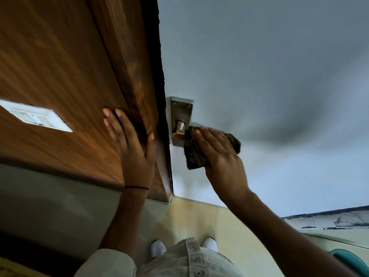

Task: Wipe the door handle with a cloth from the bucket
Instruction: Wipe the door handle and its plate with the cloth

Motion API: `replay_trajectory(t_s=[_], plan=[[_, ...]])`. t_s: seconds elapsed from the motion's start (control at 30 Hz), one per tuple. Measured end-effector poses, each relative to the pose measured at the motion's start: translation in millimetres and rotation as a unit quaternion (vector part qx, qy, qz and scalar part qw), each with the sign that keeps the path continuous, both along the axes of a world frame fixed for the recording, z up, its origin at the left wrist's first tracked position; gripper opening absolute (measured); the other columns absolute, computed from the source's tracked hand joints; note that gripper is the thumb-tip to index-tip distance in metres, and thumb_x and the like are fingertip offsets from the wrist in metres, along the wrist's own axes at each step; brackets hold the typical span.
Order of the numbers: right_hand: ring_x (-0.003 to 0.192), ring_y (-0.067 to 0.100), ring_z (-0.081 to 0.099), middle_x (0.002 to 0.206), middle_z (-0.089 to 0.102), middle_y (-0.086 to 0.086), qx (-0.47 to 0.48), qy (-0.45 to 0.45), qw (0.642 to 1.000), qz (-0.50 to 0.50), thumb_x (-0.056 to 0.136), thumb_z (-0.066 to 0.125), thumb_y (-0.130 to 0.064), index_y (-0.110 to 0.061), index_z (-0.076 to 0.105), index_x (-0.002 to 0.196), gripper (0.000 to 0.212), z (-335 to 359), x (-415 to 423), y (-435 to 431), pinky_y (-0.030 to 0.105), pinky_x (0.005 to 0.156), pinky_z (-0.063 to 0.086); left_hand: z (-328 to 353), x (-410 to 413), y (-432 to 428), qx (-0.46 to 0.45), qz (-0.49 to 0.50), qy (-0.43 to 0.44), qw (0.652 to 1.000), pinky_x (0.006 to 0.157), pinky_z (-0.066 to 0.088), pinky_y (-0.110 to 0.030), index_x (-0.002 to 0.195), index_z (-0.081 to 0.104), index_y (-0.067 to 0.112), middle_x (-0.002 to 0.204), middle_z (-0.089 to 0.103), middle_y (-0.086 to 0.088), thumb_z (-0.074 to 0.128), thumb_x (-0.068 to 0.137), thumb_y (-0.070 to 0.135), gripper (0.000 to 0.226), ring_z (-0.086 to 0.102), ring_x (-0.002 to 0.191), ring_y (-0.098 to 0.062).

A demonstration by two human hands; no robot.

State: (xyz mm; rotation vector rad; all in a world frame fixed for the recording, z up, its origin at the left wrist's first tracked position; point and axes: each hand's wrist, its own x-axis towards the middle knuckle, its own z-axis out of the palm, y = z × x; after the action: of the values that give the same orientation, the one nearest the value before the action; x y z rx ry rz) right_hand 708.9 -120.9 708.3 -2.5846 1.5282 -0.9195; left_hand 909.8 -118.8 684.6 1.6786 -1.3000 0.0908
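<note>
A metal door handle [179,128] on a steel backplate [181,108] sits at the left edge of a pale grey door [259,76]. My right hand [217,154] presses a dark, patterned cloth [192,154] against the handle's lever, which the cloth and hand mostly hide. Only the round neck of the handle shows. My left hand [131,148] lies flat with fingers spread on the brown wooden frame panel [69,76], just left of the door edge. A teal bucket rim [351,260] shows at the bottom right corner.
A white switch plate [38,116] is set into the wooden panel at the left. The floor [199,220] below is pale tile, with my white shoes [157,247] near the door. A worn wall base [329,220] runs at the right.
</note>
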Motion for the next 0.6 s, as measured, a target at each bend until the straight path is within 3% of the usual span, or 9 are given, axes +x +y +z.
replay_trajectory(t_s=[0.13, 0.27, 0.43, 0.6], plan=[[0.131, 0.034, 0.056, 0.140, 0.061, 0.015, -0.010, 0.004, 1.000, -0.010, 0.079, 0.062, 0.014, -0.005, 0.060, 0.137, 0.062, 1, 12, -2, 0.047, 0.111, 0.045, 0, -3, -2, 0.007, 0.004, -0.005, 1.000, 0.125, 0.013, -0.057, 0.153, 0.006, -0.010, 0.160, 0.002, -0.039, 0.061, 0.099, 0.020, 0.083, 0.002, 0.151, -0.051], [0.131, 0.035, 0.056, 0.140, 0.061, 0.017, -0.004, 0.014, 0.999, 0.033, 0.090, 0.035, -0.008, -0.005, 0.059, 0.137, 0.052, 11, 44, -9, 0.048, 0.111, 0.044, 0, -2, -2, 0.011, 0.010, -0.004, 1.000, 0.125, 0.014, -0.056, 0.154, 0.007, -0.009, 0.161, 0.003, -0.037, 0.062, 0.099, 0.022, 0.083, 0.003, 0.152, -0.050], [0.133, 0.032, 0.054, 0.142, 0.060, 0.014, -0.015, 0.007, 0.999, 0.028, 0.078, 0.063, 0.016, -0.007, 0.058, 0.139, 0.066, -2, -6, -5, 0.049, 0.108, 0.047, 2, 0, 2, 0.016, 0.005, -0.007, 1.000, 0.126, 0.013, -0.051, 0.155, 0.008, -0.005, 0.163, 0.003, -0.033, 0.063, 0.098, 0.023, 0.084, 0.003, 0.153, -0.046], [0.127, 0.034, 0.059, 0.136, 0.064, 0.015, -0.003, 0.001, 1.000, 0.020, 0.079, 0.062, 0.014, -0.006, 0.062, 0.134, 0.058, 4, 11, -7, 0.048, 0.103, 0.051, 5, -4, 3, 0.007, 0.009, 0.014, 1.000, 0.126, 0.013, -0.053, 0.156, 0.009, -0.004, 0.164, 0.004, -0.031, 0.063, 0.098, 0.021, 0.082, 0.004, 0.154, -0.044]])
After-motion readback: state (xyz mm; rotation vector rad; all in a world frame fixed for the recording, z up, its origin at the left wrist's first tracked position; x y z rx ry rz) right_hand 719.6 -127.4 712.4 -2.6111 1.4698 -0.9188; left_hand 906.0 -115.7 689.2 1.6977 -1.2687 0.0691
